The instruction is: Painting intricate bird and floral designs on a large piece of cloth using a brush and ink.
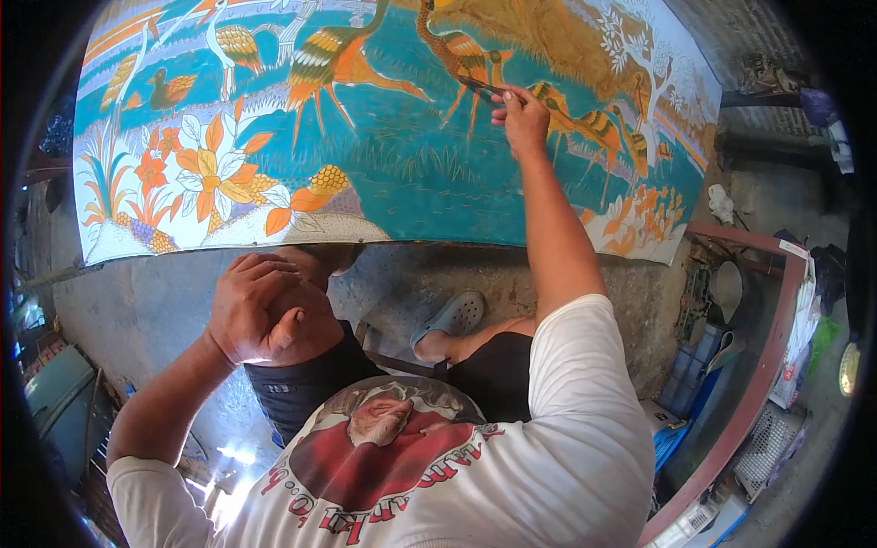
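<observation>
My right hand [525, 121] pinches a thin, dark paintbrush [482, 89] over the upper middle of a large painted panel [402, 205]. The brush tip points left at an orange and brown bird [466, 57]; whether it touches the surface I cannot tell. Teal water, long-legged birds and white and orange flowers [212, 173] cover the panel. My left hand [260, 309] lies on my left knee, holding nothing, with its fingers bent loosely over it and the thumb apart. It is just below the panel's near edge.
A reddish-brown frame [776, 329] stands at the right, with a dark blue box-like thing [699, 365] and a white perforated basket [772, 454] near it. My foot in a grey clog [454, 317] is on the concrete floor [155, 310] under the panel. Clutter lines the left rim.
</observation>
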### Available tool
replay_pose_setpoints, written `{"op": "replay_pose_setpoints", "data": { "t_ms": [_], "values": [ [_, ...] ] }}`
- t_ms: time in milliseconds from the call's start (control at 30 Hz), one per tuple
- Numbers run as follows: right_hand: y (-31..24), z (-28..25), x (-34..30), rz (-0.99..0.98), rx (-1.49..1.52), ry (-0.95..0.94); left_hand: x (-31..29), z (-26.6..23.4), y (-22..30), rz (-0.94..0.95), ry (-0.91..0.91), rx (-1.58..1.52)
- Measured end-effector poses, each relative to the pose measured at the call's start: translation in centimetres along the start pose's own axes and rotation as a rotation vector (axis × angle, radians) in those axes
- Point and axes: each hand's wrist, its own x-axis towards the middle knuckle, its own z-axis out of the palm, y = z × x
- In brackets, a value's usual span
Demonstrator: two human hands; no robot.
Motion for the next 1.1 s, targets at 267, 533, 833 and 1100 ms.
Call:
{"op": "replay_pose_setpoints", "data": {
  "t_ms": [267,533,833,1100],
  "values": [
    [-1.1,-0.5,0.2,-0.077,-0.057,0.027,0.0,-0.1,-0.2,0.01,-0.012,-0.002],
    [-1.1,0.2,0.4,-0.08,-0.03,-0.032,0.4,-0.2,0.2,0.012,-0.017,-0.003],
    [-1.1,-0.3,0.3,-0.093,-0.066,-0.031,0.0,0.0,0.0,0.003,0.007,0.006],
    [-1.2,0.1,0.6,-0.082,-0.087,-0.061,0.1,0.0,-0.1,-0.001,0.011,0.004]
  ]
}}
